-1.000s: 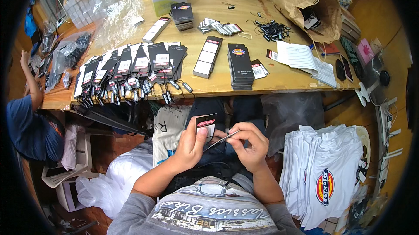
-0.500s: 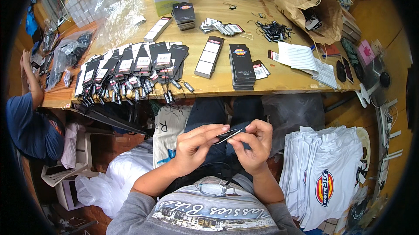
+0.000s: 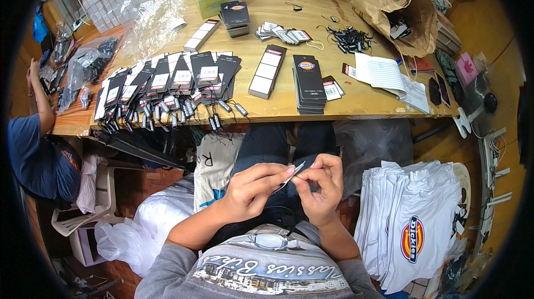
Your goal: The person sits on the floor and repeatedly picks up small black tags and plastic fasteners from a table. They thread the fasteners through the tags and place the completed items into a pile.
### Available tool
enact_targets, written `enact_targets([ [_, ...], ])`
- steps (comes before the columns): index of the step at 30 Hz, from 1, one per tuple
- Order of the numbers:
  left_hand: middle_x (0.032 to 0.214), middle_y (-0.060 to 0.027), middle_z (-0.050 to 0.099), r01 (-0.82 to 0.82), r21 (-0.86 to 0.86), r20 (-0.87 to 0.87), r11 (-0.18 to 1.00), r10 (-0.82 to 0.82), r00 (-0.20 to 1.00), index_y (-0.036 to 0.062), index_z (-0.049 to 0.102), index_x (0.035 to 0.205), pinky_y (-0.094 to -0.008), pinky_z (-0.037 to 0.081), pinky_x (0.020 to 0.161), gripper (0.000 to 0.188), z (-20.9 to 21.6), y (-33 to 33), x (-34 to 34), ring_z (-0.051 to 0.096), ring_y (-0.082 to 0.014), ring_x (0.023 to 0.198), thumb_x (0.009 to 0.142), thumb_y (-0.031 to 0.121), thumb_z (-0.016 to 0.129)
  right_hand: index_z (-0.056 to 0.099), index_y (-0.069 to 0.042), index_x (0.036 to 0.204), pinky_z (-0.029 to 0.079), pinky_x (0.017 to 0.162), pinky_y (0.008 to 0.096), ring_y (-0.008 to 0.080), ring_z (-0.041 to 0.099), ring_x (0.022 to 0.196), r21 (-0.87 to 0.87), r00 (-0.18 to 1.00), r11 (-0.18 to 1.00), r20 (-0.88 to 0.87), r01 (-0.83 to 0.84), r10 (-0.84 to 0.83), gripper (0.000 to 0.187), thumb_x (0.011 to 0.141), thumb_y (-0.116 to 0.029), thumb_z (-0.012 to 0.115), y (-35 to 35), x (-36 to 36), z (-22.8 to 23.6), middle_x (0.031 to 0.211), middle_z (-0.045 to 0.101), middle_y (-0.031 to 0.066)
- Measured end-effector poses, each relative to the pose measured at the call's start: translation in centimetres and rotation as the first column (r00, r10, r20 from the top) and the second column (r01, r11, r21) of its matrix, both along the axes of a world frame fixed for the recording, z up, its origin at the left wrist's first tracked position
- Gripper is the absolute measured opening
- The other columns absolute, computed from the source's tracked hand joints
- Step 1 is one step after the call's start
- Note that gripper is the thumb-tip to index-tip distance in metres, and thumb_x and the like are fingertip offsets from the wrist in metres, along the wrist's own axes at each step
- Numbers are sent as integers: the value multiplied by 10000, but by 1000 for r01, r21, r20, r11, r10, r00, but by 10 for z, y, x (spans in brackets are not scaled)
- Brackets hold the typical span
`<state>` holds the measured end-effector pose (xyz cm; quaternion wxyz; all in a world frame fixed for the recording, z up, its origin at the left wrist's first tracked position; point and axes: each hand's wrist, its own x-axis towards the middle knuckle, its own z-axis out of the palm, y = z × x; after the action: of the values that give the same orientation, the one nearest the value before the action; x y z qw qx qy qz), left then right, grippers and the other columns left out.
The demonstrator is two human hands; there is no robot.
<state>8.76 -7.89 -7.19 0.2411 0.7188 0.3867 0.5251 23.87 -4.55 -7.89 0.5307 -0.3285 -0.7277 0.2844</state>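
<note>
Bench [image 3: 356, 99] of pale wood grain, wide, long edge running left-right across the upper view. Stack of white folded shirts [image 3: 411, 227] w/ red-yellow-blue logo at lower right, soft cotton, edges fanned. Crumpled brown paper bag [image 3: 406, 15] at far right of bench, mouth open toward camera. Clear crinkly plastic bags [image 3: 150, 15] at far left. Fanned row of black card tags [image 3: 167, 85] w/ white label patches along near-left edge, strings dangling over the rim. Neat pile of black tags [image 3: 308, 82] mid-bench, beside one long black card [image 3: 268, 71] w/ white squares. Heap of black string loops [image 3: 350, 36] toward the back.

Below bench, over the lap: left hand [image 3: 250, 190] closed in a pinch, thumb and fingers on lower end of a thin flat tag [image 3: 292, 174]. Right hand [image 3: 322, 188] curled, fingertips pinching same tag at upper end. Tag seen nearly edge-on, stiff card, long axis diagonal, lower-left to upper-right, tip pointing up-right twd bench.
</note>
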Motion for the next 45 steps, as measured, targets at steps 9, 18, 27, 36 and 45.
enact_targets([
  [9, 807, -126, 558, 322, -399, 616, 858, -9, 788, -23, 614, 743, -253, 436, 660, 73, -13, 4, -12, 541, -170, 729, 701, 36, 613, 542, -11, 687, 446, 565, 231, 165, 562, 636, 47, 974, 973, -32, -224, 226, 141, 643, -56, 668, 5, -8, -6, 865, 550, 114],
  [18, 796, -81, 520, 298, -435, 641, 850, 60, 765, -15, 588, 737, -193, 389, 617, 60, -19, 2, -2, 485, -106, 708, 707, 31, 612, 546, -17, 705, 442, 583, 233, 162, 553, 659, 33, 966, 966, -43, -255, 256, 138, 639, -25, 667, 2, -10, -7, 851, 529, 105],
  [27, 739, -98, 546, -87, -216, 271, 972, 145, 952, -24, 491, 758, -209, 415, 584, 29, -20, 4, -9, 521, -121, 653, 783, -15, 477, 529, -23, 872, 418, 493, 170, 67, 498, 631, -264, 966, 930, -96, -256, 239, 225, 677, 10, 636, 2, -11, -8, 846, 482, 65],
  [36, 790, -109, 579, 107, -290, 605, 951, 96, 791, -4, 487, 804, -245, 433, 659, 62, -18, -2, -19, 548, -148, 728, 817, 55, 470, 584, 22, 755, 427, 582, 233, 176, 560, 646, -293, 950, 922, 104, -253, 294, 114, 647, 47, 607, 12, 12, -13, 708, 577, 94],
  [45, 738, -55, 533, 161, -366, 761, 917, 195, 619, -17, 529, 867, -220, 415, 652, 136, -23, 4, -23, 517, -114, 674, 809, 105, 521, 585, 41, 739, 434, 529, 201, 125, 530, 610, -548, 909, 726, -251, -417, 332, 97, 651, 59, 620, 18, 27, -27, 780, 530, 96],
])
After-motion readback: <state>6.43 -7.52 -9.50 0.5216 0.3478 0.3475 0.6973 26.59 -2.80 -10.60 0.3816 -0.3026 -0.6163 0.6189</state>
